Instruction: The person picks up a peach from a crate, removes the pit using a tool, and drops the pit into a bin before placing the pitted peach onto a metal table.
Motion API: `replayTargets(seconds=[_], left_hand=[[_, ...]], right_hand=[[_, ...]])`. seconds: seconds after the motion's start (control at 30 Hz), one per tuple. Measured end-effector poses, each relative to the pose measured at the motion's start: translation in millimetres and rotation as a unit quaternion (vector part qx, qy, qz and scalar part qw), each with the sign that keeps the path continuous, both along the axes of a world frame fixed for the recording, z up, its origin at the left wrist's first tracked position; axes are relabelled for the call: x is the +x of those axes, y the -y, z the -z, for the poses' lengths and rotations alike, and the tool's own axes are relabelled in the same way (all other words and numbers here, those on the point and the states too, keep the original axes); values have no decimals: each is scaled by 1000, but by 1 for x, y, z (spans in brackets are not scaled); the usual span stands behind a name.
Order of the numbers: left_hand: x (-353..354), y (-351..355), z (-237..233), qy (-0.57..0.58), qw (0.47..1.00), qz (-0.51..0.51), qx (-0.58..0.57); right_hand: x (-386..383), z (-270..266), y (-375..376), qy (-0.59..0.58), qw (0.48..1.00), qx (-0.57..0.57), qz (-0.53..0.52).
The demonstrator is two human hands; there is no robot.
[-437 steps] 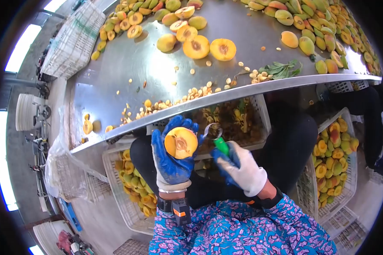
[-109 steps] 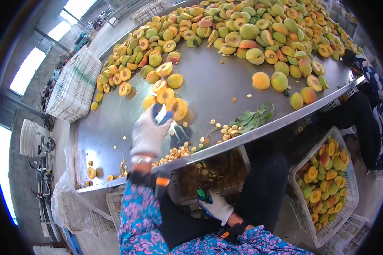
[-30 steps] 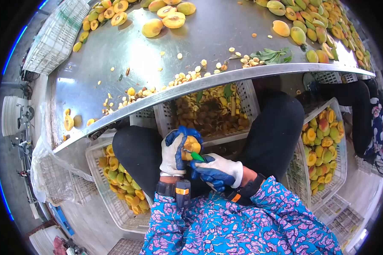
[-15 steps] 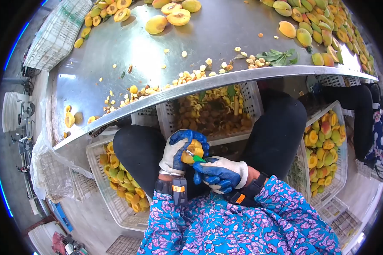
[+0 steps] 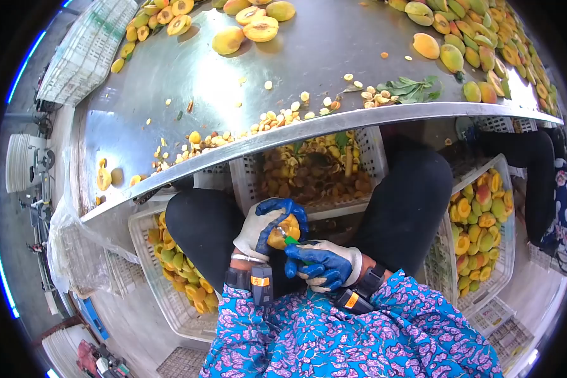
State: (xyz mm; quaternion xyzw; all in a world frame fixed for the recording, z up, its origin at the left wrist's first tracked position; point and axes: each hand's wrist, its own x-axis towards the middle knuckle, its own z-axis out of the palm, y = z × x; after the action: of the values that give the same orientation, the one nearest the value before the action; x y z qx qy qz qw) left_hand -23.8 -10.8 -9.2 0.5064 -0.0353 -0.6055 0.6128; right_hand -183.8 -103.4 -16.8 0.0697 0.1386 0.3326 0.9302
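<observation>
My left hand, in a blue and white work glove, is closed around a halved yellow fruit that looks like an apricot, its cut side facing up. In my right hand, gloved the same way, is a small tool with a green handle. Its metal tip reaches into the flesh of the fruit. Both hands are close together above my lap, between my knees. Beyond them, a white crate under the table holds pits and brown scraps.
A metal table spans the front, its raised edge lined with pale pits. Whole and halved fruits are heaped at its far right. Fruit crates stand left and right of my legs. Another person's leg is at right.
Both hands have shifted slightly downward and left. The fruit has turned a little in the left hand, and the tool's tip stays at its cut face.
</observation>
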Motion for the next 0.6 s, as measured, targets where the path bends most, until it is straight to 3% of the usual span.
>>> replayTargets(seconds=[0.07,0.17,0.3,0.33,0.43,0.6], left_hand=[[4,0,0,46,998,45,-5],[-8,1,-10,-116,987,-54,-92],[-26,4,-28,-108,974,-149,-135],[-24,-3,-11,-142,967,-145,-156],[-26,2,-7,-126,966,-155,-164],[-26,18,3,-51,976,-183,-104]], right_hand=[[0,5,-1,11,1000,12,2],[-2,11,-4,48,995,70,57],[0,22,-14,121,961,220,114],[0,22,-18,142,950,248,127],[0,14,-26,125,918,340,162],[5,19,-23,93,893,387,212]])
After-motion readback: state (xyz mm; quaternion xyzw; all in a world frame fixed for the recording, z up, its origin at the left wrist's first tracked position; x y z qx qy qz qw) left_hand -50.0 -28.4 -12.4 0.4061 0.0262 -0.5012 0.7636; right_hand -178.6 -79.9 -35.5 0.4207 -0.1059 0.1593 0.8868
